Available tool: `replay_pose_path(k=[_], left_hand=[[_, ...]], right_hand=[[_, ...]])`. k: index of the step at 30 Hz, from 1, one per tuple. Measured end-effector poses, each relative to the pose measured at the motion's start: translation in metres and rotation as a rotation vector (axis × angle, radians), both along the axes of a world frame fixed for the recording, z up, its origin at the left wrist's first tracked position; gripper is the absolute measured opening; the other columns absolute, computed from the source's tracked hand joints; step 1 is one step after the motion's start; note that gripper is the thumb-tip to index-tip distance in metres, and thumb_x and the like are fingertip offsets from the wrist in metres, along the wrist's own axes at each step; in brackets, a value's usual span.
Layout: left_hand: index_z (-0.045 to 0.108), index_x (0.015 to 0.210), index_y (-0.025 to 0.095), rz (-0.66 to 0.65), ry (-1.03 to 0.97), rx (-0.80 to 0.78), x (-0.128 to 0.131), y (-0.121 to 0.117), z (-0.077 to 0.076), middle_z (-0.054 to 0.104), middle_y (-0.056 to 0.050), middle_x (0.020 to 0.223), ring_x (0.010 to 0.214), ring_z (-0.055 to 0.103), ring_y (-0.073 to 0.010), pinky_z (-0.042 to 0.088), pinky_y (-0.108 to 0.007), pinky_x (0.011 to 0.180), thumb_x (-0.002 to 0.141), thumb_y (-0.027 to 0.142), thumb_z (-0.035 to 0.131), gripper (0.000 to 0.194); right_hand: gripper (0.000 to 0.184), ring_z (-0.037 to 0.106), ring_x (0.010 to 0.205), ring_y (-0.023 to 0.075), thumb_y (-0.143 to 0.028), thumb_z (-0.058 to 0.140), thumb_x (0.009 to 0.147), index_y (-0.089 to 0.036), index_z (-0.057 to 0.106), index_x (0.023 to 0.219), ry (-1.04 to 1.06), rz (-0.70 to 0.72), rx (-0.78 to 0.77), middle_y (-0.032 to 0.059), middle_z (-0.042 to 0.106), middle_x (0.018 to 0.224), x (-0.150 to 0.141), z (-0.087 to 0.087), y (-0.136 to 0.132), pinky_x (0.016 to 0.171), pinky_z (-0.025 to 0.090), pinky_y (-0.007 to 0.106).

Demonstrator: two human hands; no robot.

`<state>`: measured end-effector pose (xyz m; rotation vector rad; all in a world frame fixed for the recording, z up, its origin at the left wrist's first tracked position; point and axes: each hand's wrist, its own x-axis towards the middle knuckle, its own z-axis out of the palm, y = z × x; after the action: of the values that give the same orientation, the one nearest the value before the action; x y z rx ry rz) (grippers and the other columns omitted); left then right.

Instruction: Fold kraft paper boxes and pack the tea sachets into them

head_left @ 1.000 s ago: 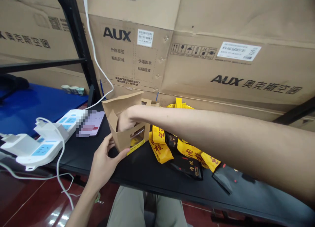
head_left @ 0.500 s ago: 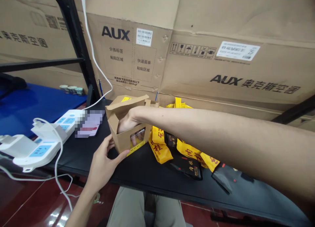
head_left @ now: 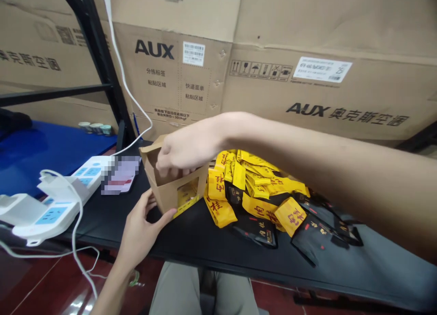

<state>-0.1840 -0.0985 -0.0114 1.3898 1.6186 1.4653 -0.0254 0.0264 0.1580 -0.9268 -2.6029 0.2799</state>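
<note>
A brown cardboard box (head_left: 167, 192) with a clear window stands on the black table, its top flaps up. Yellow packaging shows through the window. My left hand (head_left: 145, 224) grips the lower left of this box, thumb at its front bottom edge. Over the open top is my right hand (head_left: 191, 151), its fingers curled down into the opening. The fingertips are partly hidden by the box wall, and anything between them cannot be made out. Right of the box, under my right forearm, lie several yellow packets (head_left: 259, 178) and black packets (head_left: 259, 228) with printed characters.
A white power strip (head_left: 64, 205) with plugged-in chargers and cables lies at the left, beside a blurred phone-like object (head_left: 121, 175). Large cartons (head_left: 205, 14) stand behind the black table (head_left: 205, 246). A black metal frame (head_left: 99, 51) rises at the left, by a blue surface (head_left: 41, 146).
My right hand has risen from deep inside the box to its opening, uncovering more of the yellow packets. My left hand keeps its hold on the box.
</note>
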Motion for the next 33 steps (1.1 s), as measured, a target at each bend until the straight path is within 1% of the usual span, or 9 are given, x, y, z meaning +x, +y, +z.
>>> replay_pose_path(k=[6, 8, 9, 11, 17, 20, 23, 28, 33], left_hand=[[0.057, 0.134, 0.025, 0.017, -0.052, -0.043, 0.000, -0.001, 0.000, 0.071, -0.010, 0.133, 0.123, 0.068, -0.0303, 0.051, -0.053, 0.113, 0.073, 0.052, 0.083, 0.071], [0.058, 0.133, 0.025, 0.018, -0.065, -0.044, 0.000, -0.002, 0.000, 0.071, -0.010, 0.134, 0.124, 0.068, -0.0300, 0.049, -0.052, 0.114, 0.073, 0.052, 0.083, 0.070], [0.058, 0.132, 0.025, 0.024, -0.070, -0.047, 0.001, -0.002, 0.001, 0.071, -0.009, 0.134, 0.125, 0.067, -0.0301, 0.049, -0.052, 0.115, 0.073, 0.053, 0.083, 0.070], [0.059, 0.132, 0.026, 0.036, -0.073, -0.058, 0.001, -0.002, 0.001, 0.071, -0.009, 0.134, 0.126, 0.067, -0.0308, 0.049, -0.051, 0.115, 0.073, 0.052, 0.083, 0.069], [0.061, 0.127, 0.027, 0.041, -0.093, -0.067, 0.000, -0.002, -0.001, 0.071, -0.007, 0.134, 0.128, 0.066, -0.0323, 0.051, -0.051, 0.114, 0.074, 0.050, 0.083, 0.062], [0.061, 0.126, 0.028, 0.044, -0.109, -0.065, 0.001, -0.003, 0.000, 0.072, -0.007, 0.133, 0.128, 0.065, -0.0331, 0.049, -0.053, 0.115, 0.073, 0.050, 0.084, 0.062], [0.062, 0.127, 0.028, 0.062, -0.120, -0.072, 0.002, -0.004, 0.001, 0.070, -0.007, 0.136, 0.132, 0.063, -0.0331, 0.045, -0.054, 0.119, 0.074, 0.050, 0.083, 0.061], [0.065, 0.124, 0.031, 0.129, -0.129, -0.100, 0.002, -0.005, -0.001, 0.073, -0.005, 0.133, 0.130, 0.065, -0.0342, 0.046, -0.054, 0.118, 0.069, 0.047, 0.087, 0.062], [0.069, 0.118, 0.030, 0.177, -0.084, -0.094, 0.010, -0.006, 0.010, 0.079, -0.004, 0.115, 0.121, 0.070, -0.0369, 0.055, -0.056, 0.109, 0.068, 0.039, 0.087, 0.054]], right_hand=[[0.039, 0.073, 0.100, 0.0195, -0.053, 0.059, 0.096, -0.021, 0.070, 0.115, 0.176, -0.173, 0.097, 0.0028, 0.075, 0.094, 0.115, 0.048, -0.009, 0.092, 0.058, 0.036], [0.037, 0.074, 0.095, 0.0189, -0.051, 0.059, 0.096, -0.022, 0.072, 0.114, 0.153, -0.167, 0.046, 0.0029, 0.075, 0.094, 0.145, 0.056, -0.011, 0.089, 0.059, 0.036], [0.036, 0.074, 0.091, 0.0186, -0.050, 0.059, 0.096, -0.022, 0.073, 0.114, 0.146, -0.167, 0.013, 0.0034, 0.076, 0.094, 0.158, 0.055, -0.011, 0.087, 0.060, 0.036], [0.036, 0.074, 0.082, 0.0179, -0.049, 0.056, 0.097, -0.021, 0.073, 0.112, 0.226, -0.214, -0.008, 0.0055, 0.077, 0.097, 0.185, 0.038, -0.010, 0.082, 0.061, 0.037], [0.035, 0.073, 0.075, 0.0180, -0.042, 0.050, 0.097, -0.018, 0.072, 0.108, 0.530, -0.508, 0.084, 0.0070, 0.076, 0.088, 0.249, -0.068, 0.001, 0.074, 0.060, 0.035], [0.033, 0.074, 0.079, 0.0210, -0.039, 0.048, 0.097, -0.019, 0.071, 0.107, 0.529, -0.598, 0.157, 0.0076, 0.076, 0.089, 0.266, -0.104, 0.005, 0.079, 0.060, 0.039], [0.030, 0.074, 0.094, 0.0265, -0.036, 0.049, 0.096, -0.019, 0.071, 0.108, 0.379, -0.631, 0.214, 0.0113, 0.077, 0.101, 0.277, -0.123, 0.009, 0.091, 0.059, 0.047], [0.034, 0.067, 0.114, 0.0306, -0.027, 0.050, 0.093, -0.021, 0.071, 0.119, 0.136, -0.543, 0.223, 0.0141, 0.070, 0.117, 0.283, -0.134, 0.012, 0.102, 0.055, 0.051], [0.029, 0.065, 0.110, 0.0310, -0.031, 0.055, 0.094, -0.024, 0.076, 0.113, 0.038, -0.510, 0.234, 0.0136, 0.066, 0.116, 0.279, -0.134, 0.013, 0.095, 0.058, 0.049]])
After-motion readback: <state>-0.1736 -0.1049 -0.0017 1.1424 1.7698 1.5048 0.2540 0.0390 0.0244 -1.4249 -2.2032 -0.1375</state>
